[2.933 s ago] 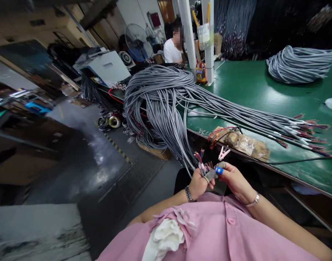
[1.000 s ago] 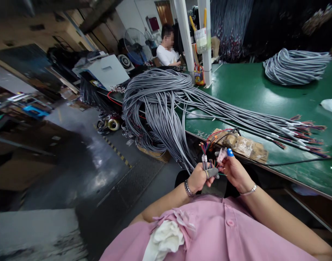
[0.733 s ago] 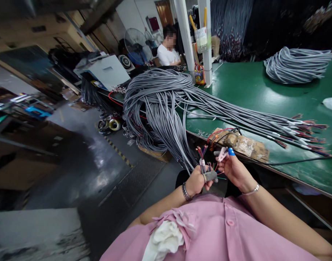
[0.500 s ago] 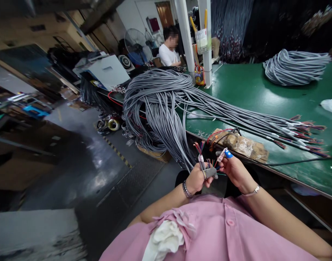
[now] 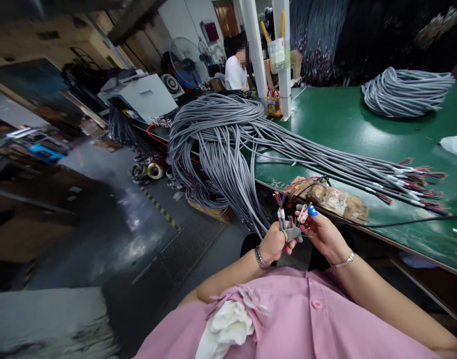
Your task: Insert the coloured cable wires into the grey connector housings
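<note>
My left hand (image 5: pixel 273 245) is closed around grey cables (image 5: pixel 281 218), whose coloured wire ends fan out above the fist. A grey cover wraps one of its fingers. More thin coloured wires spread from this hand towards the right one. Close beside it, my right hand (image 5: pixel 327 238) has its fingertips pinched together at those wires. A blue cover (image 5: pixel 312 211) is on its thumb, and a finger wears a pale pink, patterned wrap. Whether a wire is between the right fingertips is too small to tell.
A large heap of grey cables (image 5: pixel 228 134) hangs over the edge of the green table (image 5: pixel 333 119). A worn wooden block (image 5: pixel 336 199) lies at the near edge. Another cable coil (image 5: pixel 407 92) is at the back right. Someone in white (image 5: pixel 235 74) sits beyond.
My left hand and its cables have shifted slightly to the right, nearer my right hand. The cable ends stand more upright. The person behind has turned or leaned a little.
</note>
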`<state>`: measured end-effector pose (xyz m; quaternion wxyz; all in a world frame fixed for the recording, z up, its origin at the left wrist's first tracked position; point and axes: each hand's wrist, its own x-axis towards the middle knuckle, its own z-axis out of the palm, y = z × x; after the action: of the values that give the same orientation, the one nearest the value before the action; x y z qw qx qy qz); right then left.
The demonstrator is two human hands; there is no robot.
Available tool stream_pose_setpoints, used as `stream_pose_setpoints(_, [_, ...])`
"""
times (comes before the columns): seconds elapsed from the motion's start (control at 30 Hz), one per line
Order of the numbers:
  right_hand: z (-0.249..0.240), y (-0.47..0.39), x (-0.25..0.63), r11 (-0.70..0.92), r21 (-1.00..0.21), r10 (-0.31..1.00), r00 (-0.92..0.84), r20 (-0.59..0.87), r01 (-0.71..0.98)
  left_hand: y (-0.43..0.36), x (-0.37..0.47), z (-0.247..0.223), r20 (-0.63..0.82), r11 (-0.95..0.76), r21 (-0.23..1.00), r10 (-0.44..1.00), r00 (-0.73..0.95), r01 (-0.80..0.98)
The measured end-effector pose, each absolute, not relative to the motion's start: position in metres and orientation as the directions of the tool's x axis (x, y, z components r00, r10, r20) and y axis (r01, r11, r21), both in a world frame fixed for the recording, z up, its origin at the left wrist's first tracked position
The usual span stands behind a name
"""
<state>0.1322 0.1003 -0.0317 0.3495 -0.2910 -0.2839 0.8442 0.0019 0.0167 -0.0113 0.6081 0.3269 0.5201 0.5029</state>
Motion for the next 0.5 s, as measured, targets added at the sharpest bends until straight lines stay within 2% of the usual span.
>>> stream_pose_setpoints(0.27, [-0.029, 0.101, 0.135, -0.677, -0.613, 0.672, -0.682, -0.288, -0.408, 0.003, 0.005, -0.013, -0.287, 0.242, 0.919, 0.952, -0.108, -0.311])
stream_pose_setpoints(0.5, [-0.030, 0.099, 0.134, -0.571, -0.719, 0.739, -0.629, -0.241, -0.396, -0.008, 0.014, -0.010, -0.245, 0.166, 0.934, 0.942, -0.229, -0.315])
